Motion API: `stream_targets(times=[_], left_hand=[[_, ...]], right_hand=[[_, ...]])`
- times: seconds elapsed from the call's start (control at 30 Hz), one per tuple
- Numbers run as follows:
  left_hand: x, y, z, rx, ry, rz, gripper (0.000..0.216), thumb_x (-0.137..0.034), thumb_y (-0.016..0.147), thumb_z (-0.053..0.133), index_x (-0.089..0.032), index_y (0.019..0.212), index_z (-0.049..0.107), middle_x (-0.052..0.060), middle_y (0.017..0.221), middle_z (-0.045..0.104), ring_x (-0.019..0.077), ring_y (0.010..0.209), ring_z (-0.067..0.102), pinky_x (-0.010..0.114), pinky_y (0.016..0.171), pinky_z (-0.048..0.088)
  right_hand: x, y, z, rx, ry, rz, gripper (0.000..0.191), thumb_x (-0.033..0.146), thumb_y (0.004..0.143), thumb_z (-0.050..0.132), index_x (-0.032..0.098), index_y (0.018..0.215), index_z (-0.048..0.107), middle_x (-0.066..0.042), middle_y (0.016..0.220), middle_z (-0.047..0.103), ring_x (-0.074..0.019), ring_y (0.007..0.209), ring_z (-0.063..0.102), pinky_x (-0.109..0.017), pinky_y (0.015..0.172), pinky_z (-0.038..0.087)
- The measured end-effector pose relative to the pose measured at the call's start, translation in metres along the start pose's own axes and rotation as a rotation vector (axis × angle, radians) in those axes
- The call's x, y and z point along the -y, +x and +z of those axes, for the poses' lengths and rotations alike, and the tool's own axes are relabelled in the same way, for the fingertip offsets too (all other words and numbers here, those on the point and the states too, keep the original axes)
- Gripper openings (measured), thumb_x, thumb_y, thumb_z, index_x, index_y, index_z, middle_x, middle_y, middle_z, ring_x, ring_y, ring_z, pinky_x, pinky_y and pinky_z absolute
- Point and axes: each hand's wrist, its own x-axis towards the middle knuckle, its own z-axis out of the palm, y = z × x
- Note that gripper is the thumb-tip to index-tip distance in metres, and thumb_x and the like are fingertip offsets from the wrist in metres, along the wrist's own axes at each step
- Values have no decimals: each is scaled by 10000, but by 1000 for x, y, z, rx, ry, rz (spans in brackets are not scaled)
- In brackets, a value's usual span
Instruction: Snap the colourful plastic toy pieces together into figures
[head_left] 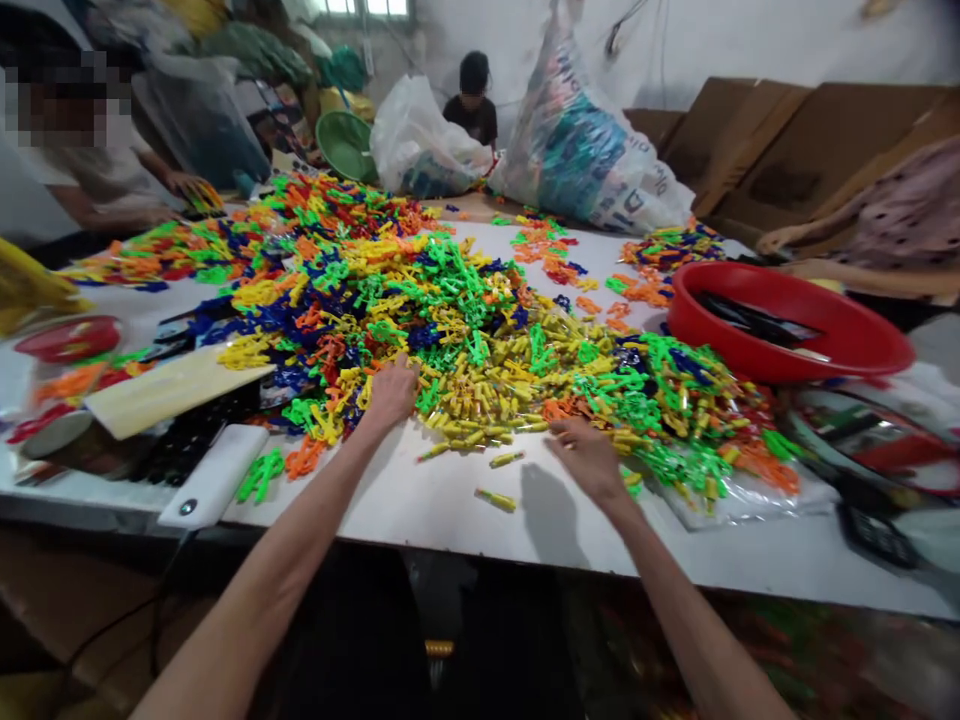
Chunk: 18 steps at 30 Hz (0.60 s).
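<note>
Yellow tubes [469, 405] heaped among bright plastic toys [457, 270] near the middle front edge of the table [450, 515], left hand [394, 392] and right hand [589, 455] flanking them, fingers bent, grip unclear; apparently hand-picking, next move needing a light pinch.

Bare table strip [431, 508] before plastic heap [450, 290]

Red basin [862, 340] right (brown cardboard [780, 170] behind); green basin [341, 143] farther back.

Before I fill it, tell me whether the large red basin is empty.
Not empty: dark items lie inside the large red basin.
</note>
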Motion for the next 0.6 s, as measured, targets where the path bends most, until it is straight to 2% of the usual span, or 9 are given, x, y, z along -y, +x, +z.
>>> stream_targets(times=[0.07,0.13,0.23,0.3,0.37,0.4,0.43,0.5,0.6], left_hand=[[1,3,2,63,35,34,297,-207,823,427,-164,1072,583,160,1176,477,278,902,564,355,679,427],[2,-1,3,59,25,32,262,-191,820,415,-142,1006,593,164,1158,477,256,821,582,342,641,419],[6,-17,3,-69,-106,-19,234,-146,796,423,-135,974,576,146,1095,512,233,807,580,326,640,419],[9,-33,3,-224,-317,-117,216,-137,758,475,-137,956,564,120,1024,545,217,832,572,319,680,430],[8,-51,3,-323,-666,-249,242,-155,696,562,-143,938,559,74,916,573,184,790,572,303,691,446],[4,-60,3,-314,-888,-318,280,-167,658,604,-145,934,561,48,859,579,164,738,573,295,674,456],[0,-68,3,-262,-1122,-383,319,-178,617,643,-146,924,566,24,809,581,143,678,569,286,648,464],[-14,-84,4,-69,-1550,-477,351,-185,541,701,-137,868,584,-1,741,587,110,590,559,268,603,473],[-34,-103,7,196,-1896,-541,293,-178,490,749,-125,724,580,-5,645,597,91,531,555,230,547,458]], right_hand=[[21,-12,23,240,-110,-52,187,188,758,498,203,879,640,-45,943,636,-159,748,592,-276,674,447],[36,-19,38,368,-266,-87,250,106,754,457,216,904,624,-44,1002,614,-170,885,579,-268,715,425],[42,-17,45,433,-388,-81,247,74,761,430,204,868,611,-67,1029,595,-191,965,551,-280,744,401],[41,-14,42,391,-344,-39,177,106,766,454,190,804,605,-78,975,603,-208,946,547,-301,760,391],[39,-12,39,327,-136,42,85,177,764,500,190,749,583,-60,850,613,-208,871,552,-310,735,394],[41,-12,38,318,36,99,65,229,764,520,193,744,570,-44,788,611,-198,809,556,-305,698,401],[43,-13,37,327,237,167,95,287,762,539,195,752,562,-28,738,606,-181,731,554,-294,647,404],[53,-17,36,381,630,301,206,392,737,582,191,777,564,1,663,588,-135,567,515,-265,539,382],[70,-23,36,420,961,433,299,455,667,657,173,738,588,24,605,551,-82,450,437,-241,465,334]])
